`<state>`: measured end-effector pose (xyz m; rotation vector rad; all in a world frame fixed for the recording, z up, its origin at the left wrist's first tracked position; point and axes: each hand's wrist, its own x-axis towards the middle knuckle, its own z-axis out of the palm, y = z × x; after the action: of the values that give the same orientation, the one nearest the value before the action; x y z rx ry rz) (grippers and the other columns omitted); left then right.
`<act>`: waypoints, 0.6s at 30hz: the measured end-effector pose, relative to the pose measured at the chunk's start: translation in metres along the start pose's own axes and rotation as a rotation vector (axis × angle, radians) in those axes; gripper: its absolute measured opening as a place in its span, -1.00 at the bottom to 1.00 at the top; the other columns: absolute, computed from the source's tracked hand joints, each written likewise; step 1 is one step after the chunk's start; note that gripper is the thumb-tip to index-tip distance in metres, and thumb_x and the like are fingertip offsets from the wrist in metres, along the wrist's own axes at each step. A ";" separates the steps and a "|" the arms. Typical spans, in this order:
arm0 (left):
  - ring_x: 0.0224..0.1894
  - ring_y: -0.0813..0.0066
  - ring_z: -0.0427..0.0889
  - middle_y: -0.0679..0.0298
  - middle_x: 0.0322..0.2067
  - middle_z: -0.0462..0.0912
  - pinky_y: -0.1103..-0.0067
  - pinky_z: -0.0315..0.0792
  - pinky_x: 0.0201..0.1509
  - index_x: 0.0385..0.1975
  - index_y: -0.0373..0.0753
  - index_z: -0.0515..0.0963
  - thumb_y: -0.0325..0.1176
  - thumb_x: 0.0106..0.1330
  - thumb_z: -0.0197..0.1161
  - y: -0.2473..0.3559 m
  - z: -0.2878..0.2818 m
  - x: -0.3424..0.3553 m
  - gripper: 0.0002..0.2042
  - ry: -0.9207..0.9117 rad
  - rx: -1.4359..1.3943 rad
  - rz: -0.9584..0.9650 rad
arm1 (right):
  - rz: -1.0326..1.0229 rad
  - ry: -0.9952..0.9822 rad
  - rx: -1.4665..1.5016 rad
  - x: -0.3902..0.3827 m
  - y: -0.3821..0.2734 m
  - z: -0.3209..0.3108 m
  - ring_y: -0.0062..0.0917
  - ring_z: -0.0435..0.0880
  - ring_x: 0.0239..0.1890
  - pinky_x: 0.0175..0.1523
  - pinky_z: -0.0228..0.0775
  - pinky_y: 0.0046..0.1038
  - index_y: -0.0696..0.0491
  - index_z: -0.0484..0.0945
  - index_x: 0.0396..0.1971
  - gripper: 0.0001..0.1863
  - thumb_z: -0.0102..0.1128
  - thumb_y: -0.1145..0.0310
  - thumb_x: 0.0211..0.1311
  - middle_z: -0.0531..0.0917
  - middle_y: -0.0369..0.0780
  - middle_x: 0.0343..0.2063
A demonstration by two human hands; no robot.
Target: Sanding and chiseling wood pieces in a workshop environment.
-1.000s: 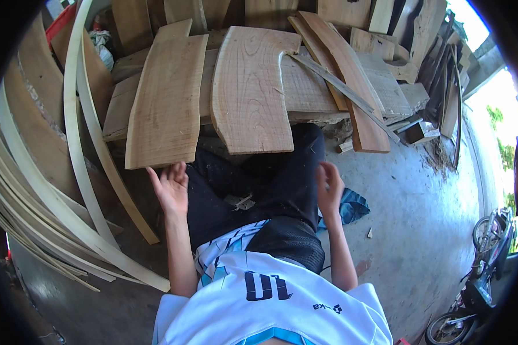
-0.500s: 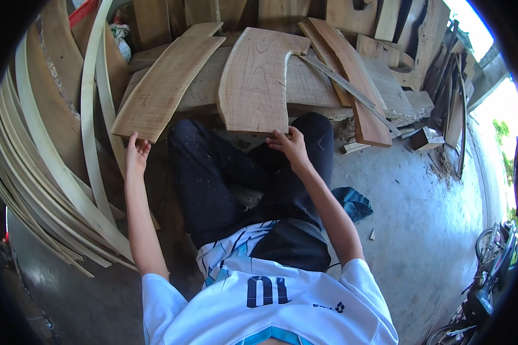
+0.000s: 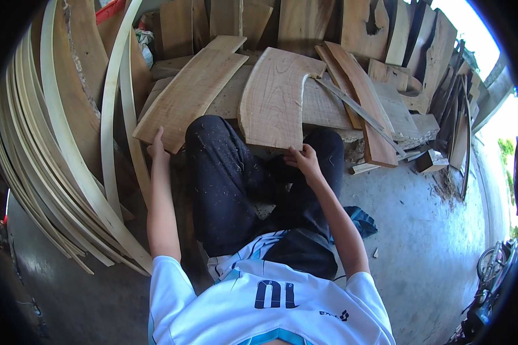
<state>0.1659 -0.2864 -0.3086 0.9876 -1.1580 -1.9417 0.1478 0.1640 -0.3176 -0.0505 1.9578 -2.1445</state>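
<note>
Fingers [image 3: 295, 154] touch boards [image 3: 273, 100]; bag [image 3: 145, 49] contents unclear

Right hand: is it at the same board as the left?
No: the right hand is at the notched board, the left hand at a separate board.

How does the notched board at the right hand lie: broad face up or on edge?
Broad face up: the notched board shows its wide grained surface to the camera.

White short-sleeved jersey [image 3: 270, 316], light-blue collar [image 3: 278, 333], black trousers [image 3: 221, 190], seemingly dust-flecked
</note>
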 end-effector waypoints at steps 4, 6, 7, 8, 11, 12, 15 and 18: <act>-0.10 0.13 0.65 -0.10 -0.03 0.57 0.33 0.58 -0.06 -0.02 -0.69 0.39 -0.20 -0.08 0.61 -0.002 0.005 0.001 -0.24 0.289 -0.013 0.104 | 0.005 -0.001 -0.092 0.003 0.000 0.003 -0.40 0.73 -0.23 -0.14 0.63 -0.40 0.19 0.35 -0.08 -0.66 0.13 0.22 0.40 0.68 -0.05 -0.20; -0.10 0.13 0.65 -0.11 -0.03 0.57 0.32 0.58 -0.06 -0.05 -0.69 0.41 -0.20 -0.07 0.61 -0.006 0.009 -0.003 -0.26 0.294 -0.032 0.082 | 0.002 -0.004 -0.126 0.005 -0.001 -0.001 -0.40 0.73 -0.23 -0.14 0.63 -0.41 0.18 0.35 -0.08 -0.65 0.13 0.21 0.40 0.68 -0.06 -0.20; -0.10 0.13 0.65 -0.11 -0.04 0.58 0.32 0.58 -0.06 -0.09 -0.70 0.43 -0.20 -0.07 0.61 -0.008 0.010 -0.005 -0.28 0.299 -0.048 0.063 | 0.005 -0.016 -0.134 0.004 0.000 -0.003 -0.39 0.73 -0.22 -0.14 0.63 -0.40 0.18 0.35 -0.08 -0.65 0.12 0.20 0.41 0.68 -0.06 -0.20; -0.10 0.13 0.65 -0.11 -0.04 0.58 0.32 0.58 -0.06 -0.09 -0.70 0.43 -0.20 -0.07 0.61 -0.011 0.010 -0.011 -0.28 0.305 -0.050 0.061 | 0.009 -0.031 -0.142 0.002 0.001 -0.005 -0.38 0.73 -0.22 -0.13 0.63 -0.39 0.18 0.34 -0.07 -0.65 0.12 0.20 0.41 0.68 -0.06 -0.20; -0.12 0.13 0.66 -0.10 -0.05 0.59 0.31 0.58 -0.08 -0.10 -0.68 0.46 -0.22 -0.02 0.58 -0.015 0.004 -0.032 -0.34 0.300 -0.125 0.052 | 0.090 -0.078 -0.098 -0.005 -0.008 -0.001 -0.36 0.72 -0.14 -0.07 0.62 -0.37 0.19 0.33 -0.06 -0.64 0.10 0.20 0.42 0.66 -0.04 -0.14; -0.12 0.13 0.66 -0.09 -0.04 0.59 0.30 0.58 -0.09 -0.06 -0.66 0.45 -0.23 0.01 0.56 -0.018 0.000 -0.038 -0.34 0.299 -0.177 0.054 | 0.090 -0.084 -0.098 -0.007 -0.009 -0.002 -0.36 0.72 -0.14 -0.07 0.62 -0.37 0.19 0.33 -0.06 -0.64 0.10 0.20 0.42 0.66 -0.04 -0.14; -0.12 0.11 0.65 -0.08 -0.03 0.59 0.29 0.58 -0.10 0.01 -0.61 0.44 -0.24 0.06 0.53 -0.015 -0.032 -0.054 -0.35 0.300 -0.217 0.071 | 0.159 -0.080 0.070 -0.011 -0.013 -0.002 -0.31 0.68 -0.04 0.02 0.59 -0.34 0.20 0.31 -0.02 -0.61 0.09 0.19 0.42 0.60 0.00 -0.05; -0.12 0.08 0.65 -0.05 -0.02 0.59 0.29 0.58 -0.10 0.07 -0.56 0.43 -0.22 0.08 0.51 -0.002 -0.056 -0.068 -0.35 0.313 -0.230 0.046 | 0.172 -0.012 0.155 -0.016 -0.017 -0.005 -0.32 0.67 -0.03 0.04 0.56 -0.34 0.22 0.26 0.00 -0.63 0.05 0.24 0.44 0.59 0.00 -0.05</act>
<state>0.2475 -0.2523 -0.3101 1.0811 -0.7574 -1.7603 0.1599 0.1731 -0.2994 0.1269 1.7151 -2.1679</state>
